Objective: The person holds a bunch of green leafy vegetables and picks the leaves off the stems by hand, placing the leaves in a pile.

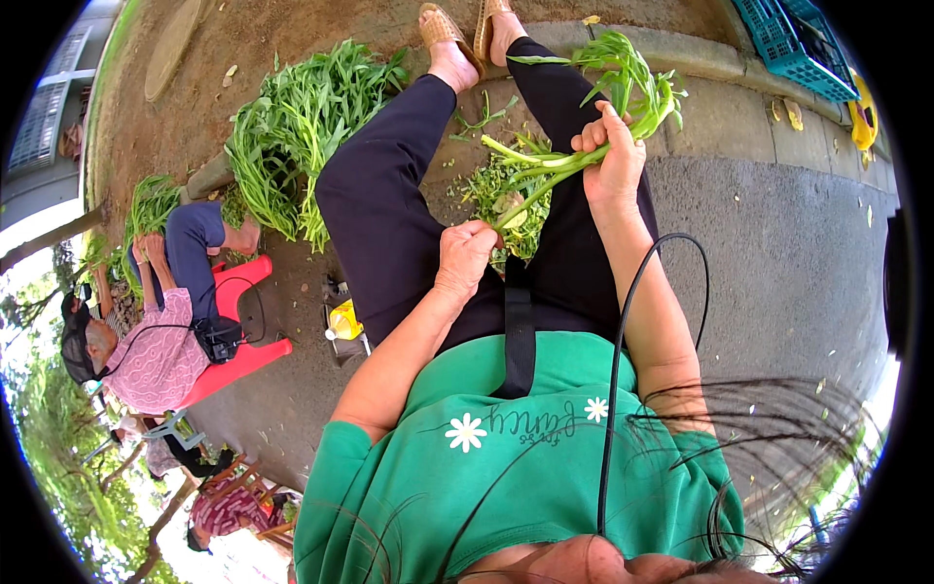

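Note:
My right hand (pixel 613 161) is closed round a bunch of water spinach (pixel 637 92), whose leafy tops hang past the fist to the upper right. The pale green stems point back to the left, over my lap. At the lower end of one stem, my left hand (pixel 467 255) pinches with thumb and fingers. Below the stems, between my legs, lies a heap of cut leaves and stem bits (pixel 520 209). A big pile of long-leaved greens (pixel 302 136) rests on the ground to the left of my knee.
A yellow-labelled bottle (pixel 344 321) stands left of my thigh. Farther left, a person (pixel 161 336) on a red stool (pixel 229 292) handles more greens (pixel 151 209). A blue crate (pixel 793 49) and a yellow object (pixel 863 112) sit at the upper right by the kerb. A black cable loops by my right arm.

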